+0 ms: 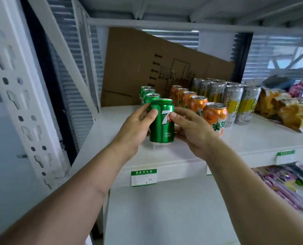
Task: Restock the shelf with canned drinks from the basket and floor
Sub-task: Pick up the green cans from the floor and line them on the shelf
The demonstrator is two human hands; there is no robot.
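A green 7-Up can (pixel 162 124) stands upright on the white shelf (pixel 182 152), at the front of a row of green cans (pixel 149 96). My left hand (pixel 136 126) grips its left side, thumb on the front. My right hand (pixel 191 126) holds its right side, thumb against the logo. A row of orange cans (pixel 198 105) runs to the right, then tall silver and yellow cans (pixel 233 101). No basket or floor is in view.
A flattened cardboard box (pixel 138 64) leans against the shelf's back. Snack bags (pixel 288 110) lie at the right of the shelf, with purple packets (pixel 288 188) on the lower shelf. A white perforated upright (pixel 23 103) stands at the left. Price tags (pixel 143 177) hang on the shelf edge.
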